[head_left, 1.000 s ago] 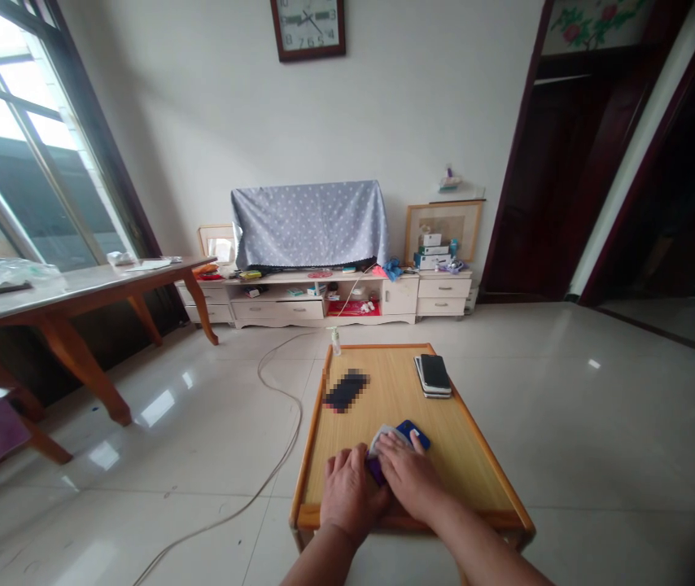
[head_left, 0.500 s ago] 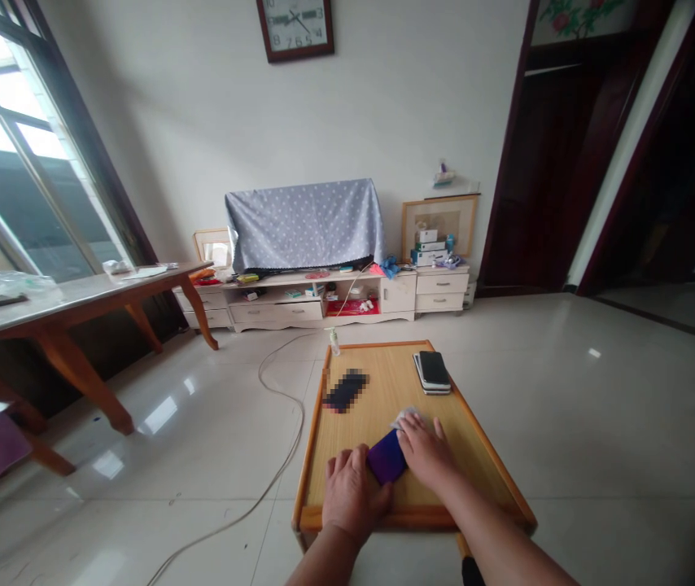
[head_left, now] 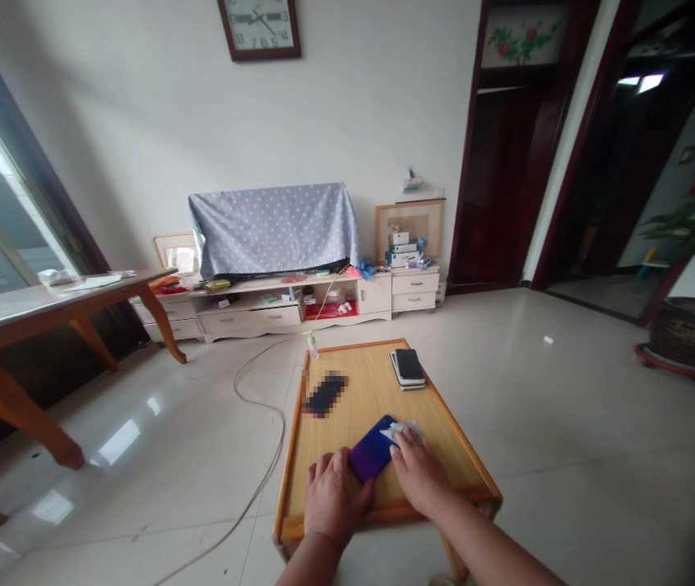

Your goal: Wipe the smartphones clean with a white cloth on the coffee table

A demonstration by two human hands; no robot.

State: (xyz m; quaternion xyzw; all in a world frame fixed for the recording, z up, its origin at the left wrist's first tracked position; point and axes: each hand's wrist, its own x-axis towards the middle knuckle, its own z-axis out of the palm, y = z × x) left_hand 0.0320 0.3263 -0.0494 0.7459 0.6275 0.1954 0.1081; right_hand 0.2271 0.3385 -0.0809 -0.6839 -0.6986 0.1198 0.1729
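And here's the phone (head_left: 372,457) flat on the worktop (head_left: 372,374), likely light, stiff, slick and crackable, best held by its edges: left hand (head_left: 332,495) braces the near end between thumb and half-bent fingers, right hand (head_left: 424,474) has fingers closed over a wipe (head_left: 409,428) lapping its far end.

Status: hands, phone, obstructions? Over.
Left hand at near end of blue-purple phone. Right hand on pale cloth, over phone's right edge. Phone flat on table. Stacked devices beyond, nothing blocking.
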